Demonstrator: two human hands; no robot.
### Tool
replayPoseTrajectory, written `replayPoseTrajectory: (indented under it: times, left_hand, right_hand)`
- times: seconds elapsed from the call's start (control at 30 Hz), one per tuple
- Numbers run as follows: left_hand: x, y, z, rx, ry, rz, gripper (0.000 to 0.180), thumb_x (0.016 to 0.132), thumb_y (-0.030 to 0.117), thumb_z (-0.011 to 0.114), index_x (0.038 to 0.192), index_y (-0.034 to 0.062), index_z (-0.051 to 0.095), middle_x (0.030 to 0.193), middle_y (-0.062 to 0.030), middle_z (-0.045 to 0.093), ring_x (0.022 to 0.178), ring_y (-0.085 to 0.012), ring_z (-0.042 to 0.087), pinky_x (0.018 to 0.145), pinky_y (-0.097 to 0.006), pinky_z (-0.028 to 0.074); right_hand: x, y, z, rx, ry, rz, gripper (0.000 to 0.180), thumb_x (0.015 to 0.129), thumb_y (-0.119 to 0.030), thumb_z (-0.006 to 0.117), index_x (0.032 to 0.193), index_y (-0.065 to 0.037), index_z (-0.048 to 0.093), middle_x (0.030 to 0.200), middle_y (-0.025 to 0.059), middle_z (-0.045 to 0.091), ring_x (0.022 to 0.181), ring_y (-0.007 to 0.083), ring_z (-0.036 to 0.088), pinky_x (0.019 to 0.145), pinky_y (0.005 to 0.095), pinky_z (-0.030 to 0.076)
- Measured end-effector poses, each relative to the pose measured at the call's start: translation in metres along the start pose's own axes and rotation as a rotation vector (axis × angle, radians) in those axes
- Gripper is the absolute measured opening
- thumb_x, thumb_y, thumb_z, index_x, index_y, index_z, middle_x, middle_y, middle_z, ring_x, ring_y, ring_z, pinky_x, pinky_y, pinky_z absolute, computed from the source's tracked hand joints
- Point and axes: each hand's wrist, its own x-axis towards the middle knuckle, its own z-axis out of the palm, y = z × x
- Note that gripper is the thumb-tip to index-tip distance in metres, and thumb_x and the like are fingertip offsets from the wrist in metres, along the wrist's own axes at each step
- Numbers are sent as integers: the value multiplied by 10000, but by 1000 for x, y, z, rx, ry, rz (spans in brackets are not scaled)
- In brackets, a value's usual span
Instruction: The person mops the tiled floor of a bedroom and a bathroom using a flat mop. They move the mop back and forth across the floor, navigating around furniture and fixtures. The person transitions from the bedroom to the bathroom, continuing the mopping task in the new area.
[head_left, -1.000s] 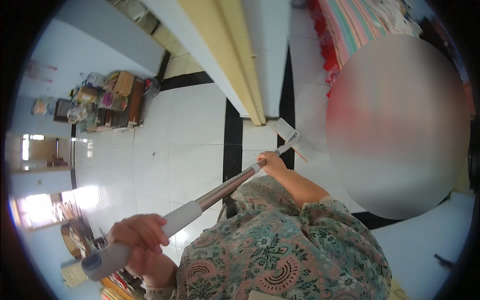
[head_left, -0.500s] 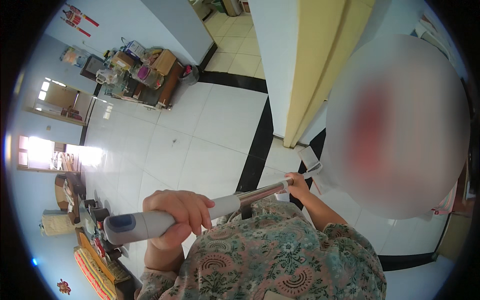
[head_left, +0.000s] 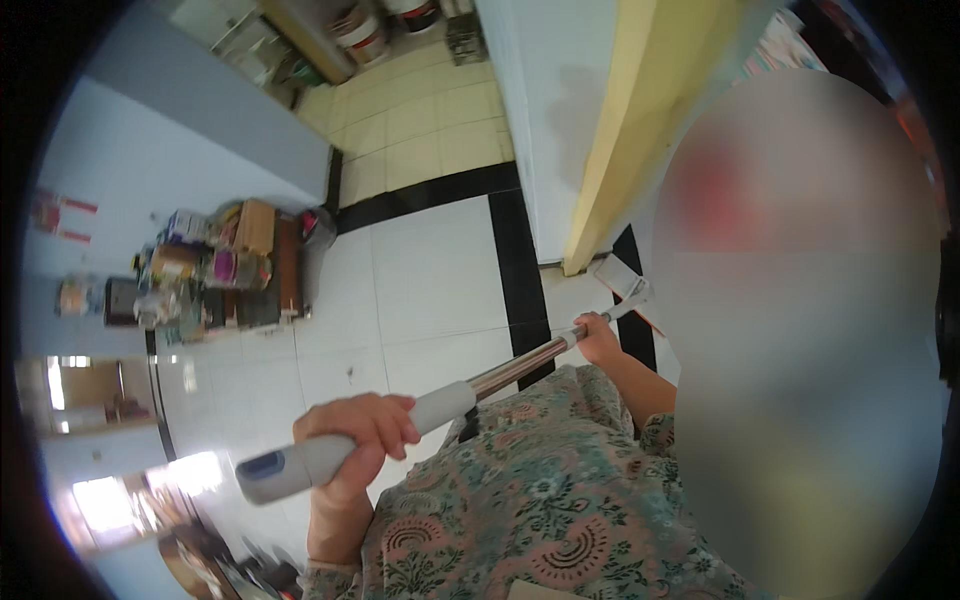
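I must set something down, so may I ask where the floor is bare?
Bare: white tiles between the cabinet and the black strip; also yellow tiles short of the containers. Crowded: the cabinet, under boxes, and beside the yellow door frame, where the mop head is.

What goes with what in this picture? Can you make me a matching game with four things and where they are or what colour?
Things:
1. left hand
2. door frame
3. right hand
4. flat head

Places and colours:
A. on the slim pole
B. yellow
C. down at the floor
D. around the thick pale handle

Right pairs: 1-D, 2-B, 3-A, 4-C
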Motion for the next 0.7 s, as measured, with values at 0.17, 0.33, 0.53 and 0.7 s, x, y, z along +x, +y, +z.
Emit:
replayPoseTrajectory:
  times: [0.17, 0.33, 0.53, 0.7]
  left_hand:
    - [-29, 40, -112, 62, 39, -7, 218, 688, 199, 622, 687, 31, 482, 524, -83, 506, 518, -211, 519, 725, -400, 461]
    - [-64, 102, -200, 195, 34, 74, 229, 687, 222, 607, 669, 61, 445, 492, -53, 459, 453, -177, 465, 635, -375, 446]
    - [-87, 126, -234, 178, 10, 203, 262, 708, 249, 588, 673, 95, 379, 467, -11, 390, 448, -129, 407, 602, -316, 403]
    - [-109, 137, -256, 111, -158, 355, 247, 717, 220, 588, 675, 113, 369, 478, 7, 370, 452, -116, 390, 607, -300, 399]
  right_hand:
    - [-36, -39, 145, 252, 157, -245, 174, 656, -50, 575, 827, -33, 552, 807, 165, 524, 790, 338, 517, 702, 409, 410]
    - [-74, -177, 212, 181, -48, -62, 191, 651, -90, 634, 817, -61, 542, 848, 154, 524, 832, 295, 526, 680, 385, 425]
    - [-99, -249, 230, 99, -65, -72, 151, 690, -143, 615, 799, -71, 540, 805, 113, 547, 819, 301, 532, 682, 411, 431]
    - [-144, -264, 212, 23, 45, -39, 174, 694, -201, 625, 820, -118, 538, 806, 54, 558, 838, 277, 536, 665, 410, 441]
